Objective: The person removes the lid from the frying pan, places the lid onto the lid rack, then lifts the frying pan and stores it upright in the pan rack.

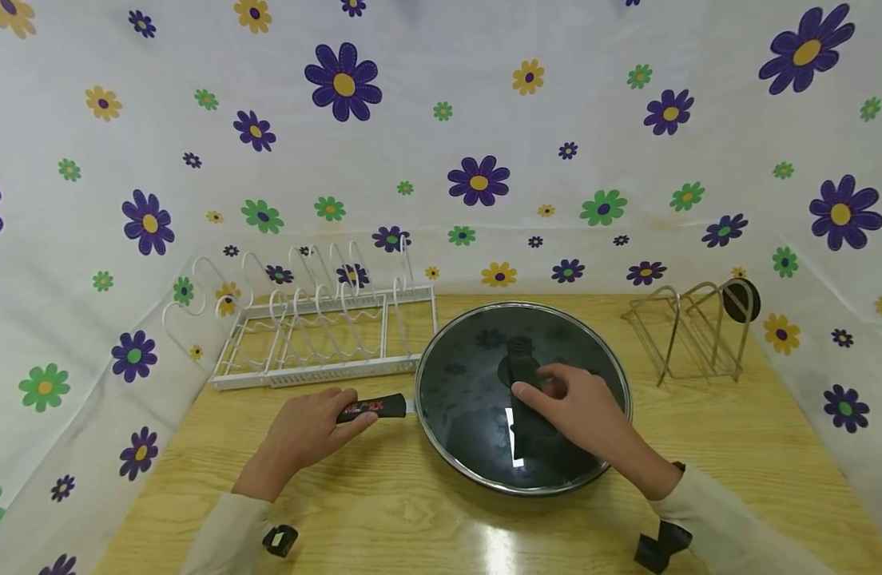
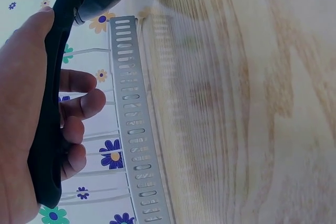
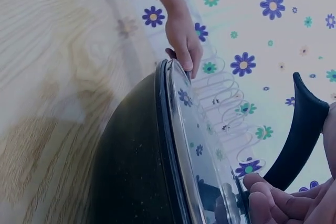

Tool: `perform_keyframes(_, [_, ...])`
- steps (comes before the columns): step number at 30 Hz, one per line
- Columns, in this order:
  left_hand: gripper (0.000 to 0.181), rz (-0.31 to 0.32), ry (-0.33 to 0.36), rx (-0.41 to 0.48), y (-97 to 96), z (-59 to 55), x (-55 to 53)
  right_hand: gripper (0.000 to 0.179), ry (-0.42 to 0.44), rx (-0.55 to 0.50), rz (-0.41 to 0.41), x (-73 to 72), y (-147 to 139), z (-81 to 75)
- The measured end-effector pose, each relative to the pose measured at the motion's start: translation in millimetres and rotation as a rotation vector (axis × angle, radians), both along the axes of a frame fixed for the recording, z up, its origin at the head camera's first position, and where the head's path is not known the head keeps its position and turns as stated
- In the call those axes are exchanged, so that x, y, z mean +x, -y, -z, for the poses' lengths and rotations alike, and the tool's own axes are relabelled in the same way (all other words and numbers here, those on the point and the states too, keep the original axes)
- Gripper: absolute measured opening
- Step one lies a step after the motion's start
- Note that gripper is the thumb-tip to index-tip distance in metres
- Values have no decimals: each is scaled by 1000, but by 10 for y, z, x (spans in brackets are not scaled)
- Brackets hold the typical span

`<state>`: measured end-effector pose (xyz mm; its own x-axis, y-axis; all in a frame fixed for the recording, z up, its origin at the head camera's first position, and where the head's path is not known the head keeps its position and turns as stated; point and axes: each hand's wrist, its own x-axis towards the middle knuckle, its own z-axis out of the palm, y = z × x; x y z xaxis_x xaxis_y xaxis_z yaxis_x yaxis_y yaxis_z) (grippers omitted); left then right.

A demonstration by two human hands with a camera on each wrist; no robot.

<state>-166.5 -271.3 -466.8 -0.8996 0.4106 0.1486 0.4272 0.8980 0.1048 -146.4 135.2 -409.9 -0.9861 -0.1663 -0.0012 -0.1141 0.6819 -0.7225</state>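
Right sleeve (image 1: 736,523) and left sleeve (image 1: 221,539) reaching in over a lidded pan (image 3: 131,166)

Both pale sleeves are coming in from the bottom edge, black straps (image 1: 664,545) showing near the wrists. The two hands are working well apart. The left hand (image 1: 304,431) is gripping the black pan handle (image 1: 387,407), its fingers curling round the grip. The right hand (image 1: 585,407) is holding the arched lid handle (image 3: 295,137), its fingertips curling beneath the arch.

The pan is occupying the middle of the wooden table (image 1: 355,495), with the glass lid (image 1: 458,391) resting on its rim and reflecting the flowered cloth (image 1: 412,128) behind. Its underside is being hidden from view.

Just beside the pan, at the back left, a white rack (image 1: 326,373) is standing with its loops upright. At the back right, a brass-coloured rack (image 1: 672,327) is standing apart from the pan, a black disc (image 1: 739,300) showing at its right-hand loop.
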Motion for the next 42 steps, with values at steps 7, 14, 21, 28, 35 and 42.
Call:
perform_keyframes(7, [37,-3,-2,-9,-11,1,-5,79,112,-105,-22,13,-2,-18])
perform_keyframes(14, [37,-9,7,-11,-12,-1,-2,86,308,-545,-55,55,61,18])
perform_keyframes(21, [36,-2,12,-14,-12,-13,-5,90,388,-750,-43,77,106,28])
perform_keyframes(28, [36,-4,26,-12,-11,-14,-7,93,468,-919,-73,79,112,26])
perform_keyframes(35, [36,-4,37,4,-15,-33,10,90,491,-998,-69,84,125,44])
perform_keyframes(42, [37,-2,44,3,-16,-31,-3,89,491,-1007,-53,94,135,40])
